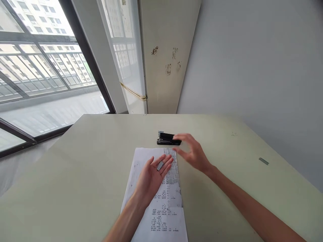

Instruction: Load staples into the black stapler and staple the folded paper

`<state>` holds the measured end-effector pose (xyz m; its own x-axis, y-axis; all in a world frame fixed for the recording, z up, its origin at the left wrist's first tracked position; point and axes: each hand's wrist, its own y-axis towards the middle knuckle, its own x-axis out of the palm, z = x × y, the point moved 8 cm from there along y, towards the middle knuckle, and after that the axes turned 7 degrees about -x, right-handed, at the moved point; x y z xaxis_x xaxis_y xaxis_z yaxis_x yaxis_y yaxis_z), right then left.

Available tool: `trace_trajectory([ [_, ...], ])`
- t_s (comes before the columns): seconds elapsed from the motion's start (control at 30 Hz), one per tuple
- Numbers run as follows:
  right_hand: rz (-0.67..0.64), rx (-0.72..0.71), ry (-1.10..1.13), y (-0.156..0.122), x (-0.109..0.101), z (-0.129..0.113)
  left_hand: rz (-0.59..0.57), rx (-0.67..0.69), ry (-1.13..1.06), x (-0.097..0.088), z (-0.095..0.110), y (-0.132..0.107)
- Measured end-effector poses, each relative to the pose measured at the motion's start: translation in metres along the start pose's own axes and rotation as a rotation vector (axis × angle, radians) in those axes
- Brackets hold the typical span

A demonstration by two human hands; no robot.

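My left hand (152,179) is palm up above the printed paper, its fingers stretched out. A small strip of staples (159,166), silver-grey, lies across those fingers. My right hand (191,151) is slightly blurred, with thumb and fingers apart and nothing visible between them. Its fingertips overlap the right end of a black stapler (166,138); whether they touch it I cannot tell. The stapler lies on its base beyond the top edge of the paper (136,161). Rows of silvery, shiny pieces (172,176) cover the paper's upper right part, partly hidden by my left fingers.
A pale green table (83,174) carries everything. To the right lies a small grey-green strip (263,161). Behind the table stand a cabinet (166,87) with worn spots and a grey wall (239,67); a window (45,60) is on the left.
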<state>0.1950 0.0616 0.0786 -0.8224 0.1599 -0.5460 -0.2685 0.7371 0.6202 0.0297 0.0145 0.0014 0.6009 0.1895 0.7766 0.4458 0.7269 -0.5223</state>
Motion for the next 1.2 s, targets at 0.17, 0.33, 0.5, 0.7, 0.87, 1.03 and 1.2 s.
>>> trace_trajectory([
  [0.17,-0.25,-0.273,-0.139,-0.038,-0.003,-0.068,-0.126,-0.083,0.073,0.027,-0.027,-0.005],
  [0.33,-0.237,-0.253,-0.255,-0.067,-0.019,-0.07,-0.26,-0.135,0.254,0.049,-0.058,-0.007],
  [0.5,-0.193,-0.128,-0.284,-0.096,-0.058,-0.05,-0.264,-0.082,0.558,0.061,-0.067,-0.009],
  [0.7,-0.05,0.331,-0.454,-0.175,-0.159,0.05,0.125,0.59,1.585,0.03,0.023,-0.03],
  [0.87,0.023,0.596,-0.702,-0.241,-0.227,0.119,0.207,0.881,2.002,-0.021,0.07,-0.034],
  [1.03,0.076,0.612,-0.897,-0.252,-0.25,0.141,0.301,0.932,2.145,-0.044,0.074,-0.029],
  [1.2,0.124,0.617,-0.981,-0.252,-0.253,0.142,0.309,0.949,2.167,-0.041,0.069,-0.031],
])
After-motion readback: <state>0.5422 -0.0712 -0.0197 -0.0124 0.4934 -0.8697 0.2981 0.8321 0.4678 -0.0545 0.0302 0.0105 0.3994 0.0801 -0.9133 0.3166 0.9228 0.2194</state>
